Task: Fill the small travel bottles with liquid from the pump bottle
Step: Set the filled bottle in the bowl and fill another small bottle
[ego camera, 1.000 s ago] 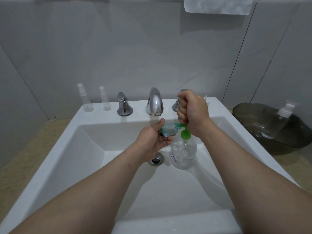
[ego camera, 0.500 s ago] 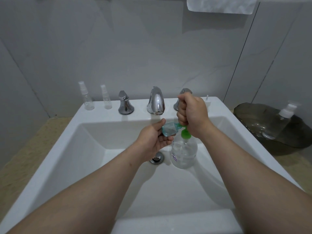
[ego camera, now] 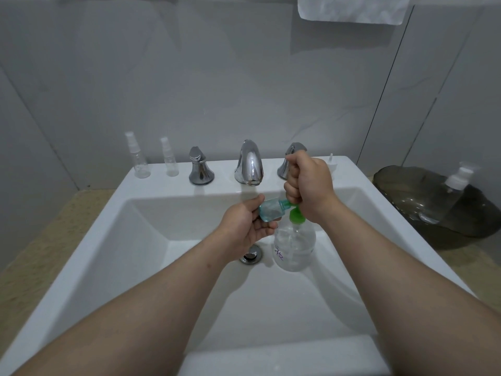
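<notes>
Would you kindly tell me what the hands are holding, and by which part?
The left hand holds the small travel bottle by its body; the right hand grips the pump bottle around its top.

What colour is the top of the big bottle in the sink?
Green. The pump top shows best in the head view.

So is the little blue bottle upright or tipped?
Tipped: the small blue bottle lies sideways in the left hand, neck toward green pump.
</notes>
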